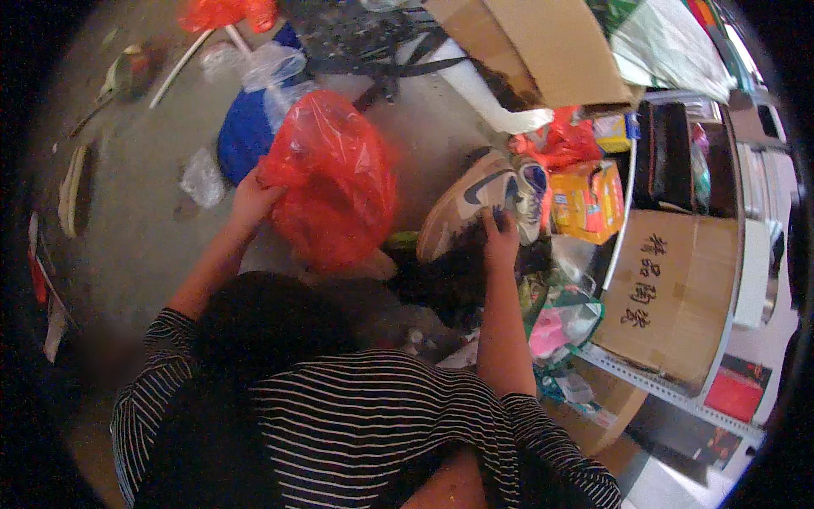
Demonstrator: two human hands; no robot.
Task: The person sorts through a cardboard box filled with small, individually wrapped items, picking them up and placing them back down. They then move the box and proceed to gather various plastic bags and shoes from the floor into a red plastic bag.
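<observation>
My left hand [259,192] grips a crumpled red plastic bag [334,184] by its left edge. The bag bulges upward, and I cannot tell what is inside it. To the right, my right hand [501,232] has its fingers on the side of a tan sneaker [467,197] with a dark Nike swoosh. That shoe lies tilted, its pale sole edge towards the left. Shoe laces and a dark opening [533,178] show just beyond my fingers; whether they belong to a second shoe is unclear. Dark material below the sneaker is hard to make out.
Behind the red bag sits a blue bag [245,130] with clear plastic on it. An open cardboard box [547,51] stands at the top. Orange packaging [585,200] lies right of the shoes. Along the right, a metal shelf [674,391] holds a cardboard box with handwriting [677,286].
</observation>
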